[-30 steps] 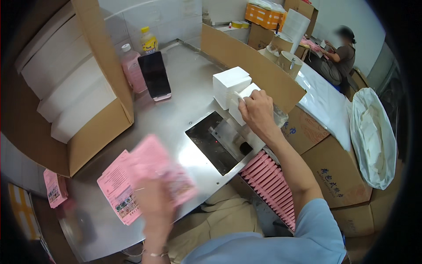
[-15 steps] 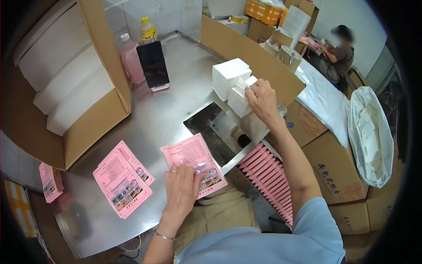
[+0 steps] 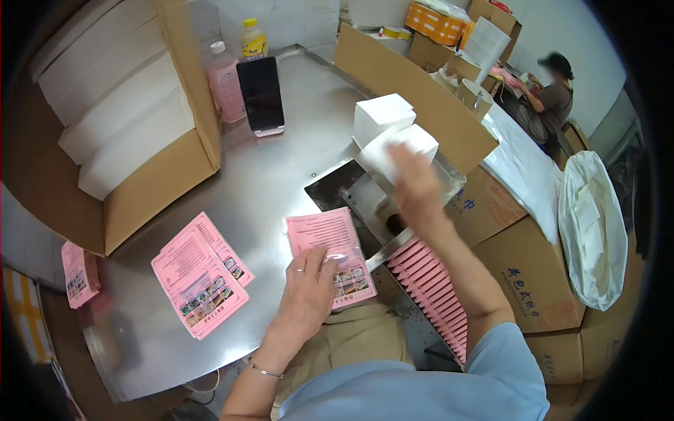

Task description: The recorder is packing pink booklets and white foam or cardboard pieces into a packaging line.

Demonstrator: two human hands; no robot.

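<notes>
Where the left hand (image 3: 303, 289) lies: across a pink packet (image 3: 319, 231) on the worktop (image 3: 274, 175), fingers close together; whether they pinch it, I cannot tell.
Right hand (image 3: 420, 188): blurred, at the front stack of tissues (image 3: 422, 139); I cannot tell whether it is clamped on any.
Pink row (image 3: 432, 291): beside the worktop, apparently the finished part.
Packet pile (image 3: 196, 277): flat, seemingly unfilled.
Back stack of tissues (image 3: 380, 116): apparently not yet used.
</notes>
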